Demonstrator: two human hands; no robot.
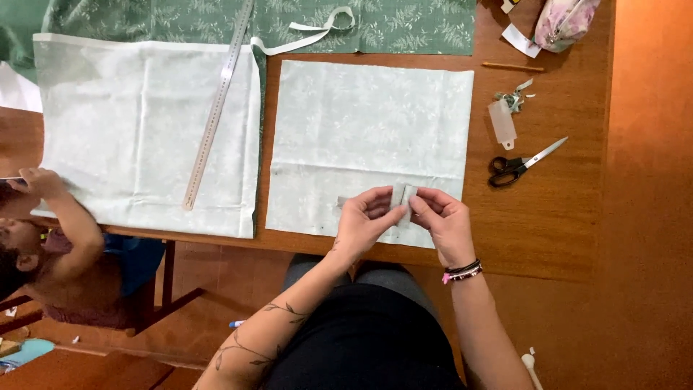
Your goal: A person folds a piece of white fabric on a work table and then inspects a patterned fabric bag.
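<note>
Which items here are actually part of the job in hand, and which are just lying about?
In use:
- small folded fabric strip, pinched between left hand and right hand
- pale fabric square under the hands

Lying about:
- scissors
- metal ruler on the other pale fabric piece
- pencil
- floral pouch
- green patterned fabric

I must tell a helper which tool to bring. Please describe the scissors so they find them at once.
Start at the wooden table, on its bare part right of the pale square cloth. The scissors lie there, below a small translucent plastic piece. Black handles and shiny blades set them apart.
</note>
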